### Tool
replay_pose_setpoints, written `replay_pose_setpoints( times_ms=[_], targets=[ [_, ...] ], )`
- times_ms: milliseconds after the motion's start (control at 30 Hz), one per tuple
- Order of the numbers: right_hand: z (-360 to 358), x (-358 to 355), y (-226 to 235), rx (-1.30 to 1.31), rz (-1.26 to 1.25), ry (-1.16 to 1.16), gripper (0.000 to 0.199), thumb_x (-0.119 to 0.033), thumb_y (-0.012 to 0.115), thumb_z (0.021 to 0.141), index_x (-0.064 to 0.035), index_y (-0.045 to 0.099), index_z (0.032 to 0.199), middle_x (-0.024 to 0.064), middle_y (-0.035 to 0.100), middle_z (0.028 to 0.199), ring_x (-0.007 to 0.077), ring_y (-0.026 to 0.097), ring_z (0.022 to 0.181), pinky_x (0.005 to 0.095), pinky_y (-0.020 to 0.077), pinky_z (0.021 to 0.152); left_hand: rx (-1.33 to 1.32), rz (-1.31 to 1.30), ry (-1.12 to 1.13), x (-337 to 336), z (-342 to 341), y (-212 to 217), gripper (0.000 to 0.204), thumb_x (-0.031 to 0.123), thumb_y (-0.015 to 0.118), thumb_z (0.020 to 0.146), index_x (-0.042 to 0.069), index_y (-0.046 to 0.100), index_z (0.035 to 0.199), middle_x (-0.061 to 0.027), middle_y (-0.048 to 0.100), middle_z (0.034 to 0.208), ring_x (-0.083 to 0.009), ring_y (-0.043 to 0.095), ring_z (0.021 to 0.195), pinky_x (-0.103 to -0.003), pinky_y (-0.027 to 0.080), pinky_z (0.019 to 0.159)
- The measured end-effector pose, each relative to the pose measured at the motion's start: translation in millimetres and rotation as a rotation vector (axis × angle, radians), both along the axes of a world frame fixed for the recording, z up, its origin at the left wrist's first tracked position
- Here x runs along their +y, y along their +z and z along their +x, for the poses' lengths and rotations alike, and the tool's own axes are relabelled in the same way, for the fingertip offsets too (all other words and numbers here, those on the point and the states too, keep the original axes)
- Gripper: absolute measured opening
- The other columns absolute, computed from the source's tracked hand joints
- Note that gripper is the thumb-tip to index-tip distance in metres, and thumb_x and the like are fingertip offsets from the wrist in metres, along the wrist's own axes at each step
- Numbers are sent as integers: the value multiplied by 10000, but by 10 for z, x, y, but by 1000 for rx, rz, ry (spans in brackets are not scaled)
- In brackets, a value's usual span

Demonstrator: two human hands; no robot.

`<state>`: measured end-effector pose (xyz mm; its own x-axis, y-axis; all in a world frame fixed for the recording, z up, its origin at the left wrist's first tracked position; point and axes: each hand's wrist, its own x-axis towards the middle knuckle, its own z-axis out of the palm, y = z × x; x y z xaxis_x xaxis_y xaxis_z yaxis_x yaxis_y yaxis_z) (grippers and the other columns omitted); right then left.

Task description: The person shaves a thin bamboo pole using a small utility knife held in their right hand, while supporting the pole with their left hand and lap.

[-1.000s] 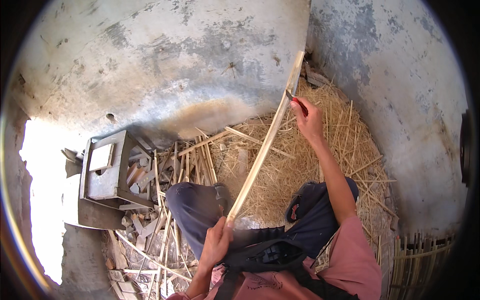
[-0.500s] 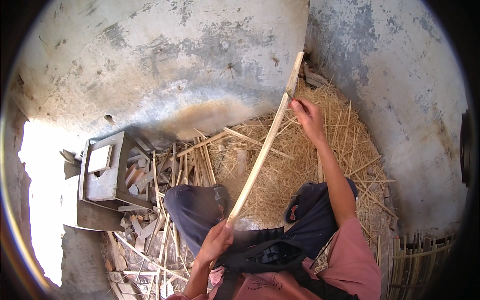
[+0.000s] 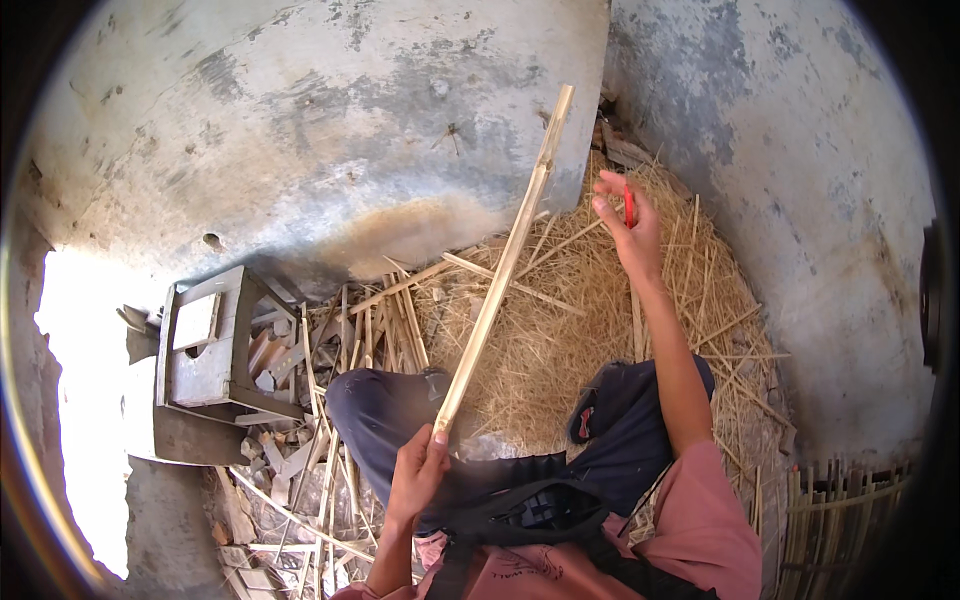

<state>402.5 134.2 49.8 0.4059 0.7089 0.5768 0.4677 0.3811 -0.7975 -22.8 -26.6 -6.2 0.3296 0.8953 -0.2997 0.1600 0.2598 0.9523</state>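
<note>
My left hand [image 3: 418,472] grips the lower end of a long, pale split bamboo strip [image 3: 490,303]. The strip slants up and away to the right, its node ridge showing near the far end, which stands free in front of the wall. Apart from it, on the right, my right hand [image 3: 637,232] is raised over the shavings. A small tool with a red handle [image 3: 629,206] is held in its palm; the tool's working end is hidden, and its exact kind cannot be made out.
Thin shavings [image 3: 560,350] heap the floor ahead, between my bent knees and the wall. On the left are loose bamboo strips [image 3: 405,325], rubble and a wooden stool-like frame [image 3: 205,345] on its side. Upright slats [image 3: 835,530] stand at the lower right.
My right hand has come away from the strip and moved right with the red-handled tool. The strip, still in my left hand, has shifted left and its inner face shows more.
</note>
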Motion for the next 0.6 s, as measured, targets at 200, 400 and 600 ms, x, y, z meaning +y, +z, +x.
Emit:
replay_pose_setpoints(
  times_ms=[200, 400, 600],
  targets=[
    [-10, 25, 51, 84, -53, 127, 595, -275, 794, 988, -73, 574, 1503, 134, 670, 1443, 203, 683, 1198, 363, 535, 1009, 96, 17, -59, 16, 1, 32, 419, 343, 558, 1149, 54, 539, 847, 21, 509, 684, -53, 442, 637, -272, 369, 550],
    [20, 26, 43, 277, -264, 151, 557, -223, 781, 1004, -52, 581, 1495, 100, 751, 1198, 190, 702, 1155, 362, 514, 1039, 197, 113, -53, 4, 2, 53, 388, 306, 598, 1128, 11, 593, 876, -31, 551, 637, -89, 510, 609, -316, 420, 558],
    [45, 15, -39, 241, -244, 106, 348, -200, 740, 1035, -48, 718, 1347, 20, 759, 896, 29, 493, 635, 251, 358, 578, 386, 343, 9, 57, -16, 204, 267, 244, 648, 1088, 10, 697, 970, -92, 626, 653, -157, 595, 590, -349, 469, 584]
  ],
)
